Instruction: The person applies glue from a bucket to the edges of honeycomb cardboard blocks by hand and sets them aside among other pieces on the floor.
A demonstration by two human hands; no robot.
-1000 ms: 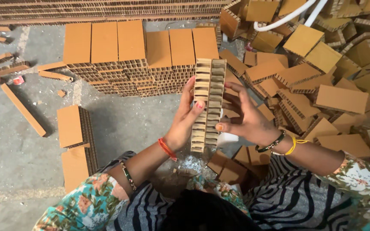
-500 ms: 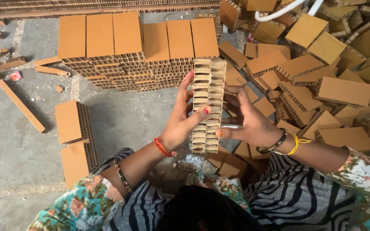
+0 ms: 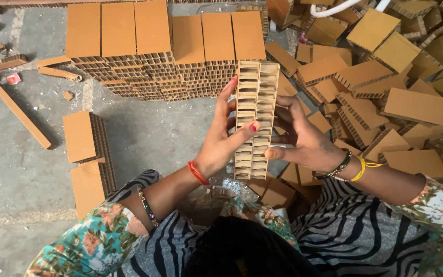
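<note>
Concrete floor, brown blocks heaped all round; since 1 second ago the left hand [image 3: 221,138] and right hand [image 3: 303,138] keep clasping 2 honeycomb cardboard strips [image 3: 256,110], now raised slightly

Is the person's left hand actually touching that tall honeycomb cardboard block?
Touching. In the head view the left hand wraps the honeycomb cardboard block, its thumb lying across the ribbed face and its fingers along the left edge.

One head-worn camera looks steeply down, close over the lap and floor [image 3: 21,205].
</note>
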